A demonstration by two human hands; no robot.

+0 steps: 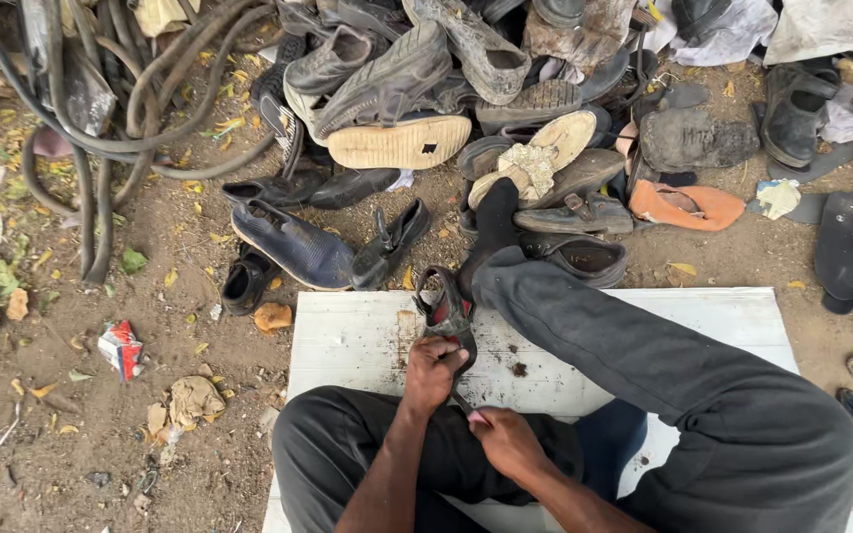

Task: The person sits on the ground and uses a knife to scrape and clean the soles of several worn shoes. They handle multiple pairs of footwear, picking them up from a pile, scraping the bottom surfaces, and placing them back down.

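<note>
A left hand (433,370) closed around the heel end of a worn dark sandal (446,308) pins it against a white board (348,345), while the right hand (507,441), fingers curled shut, pinches what looks like a thin tool or thread running up toward the sandal; which it is cannot be told at this size. The sandal rests near the board's far edge, just beside the person's stockinged foot (494,222) and outstretched grey trouser leg (624,341). Judging by the grip, the repair appears to be mid-course: the sandal is held steady and under work, not set aside, and no finished seam can be seen. Beyond the board, a heap of old shoes (426,89) lies on bare earth, with coiled rubber hoses (120,109) at left and an orange slipper (688,205) at right
</note>
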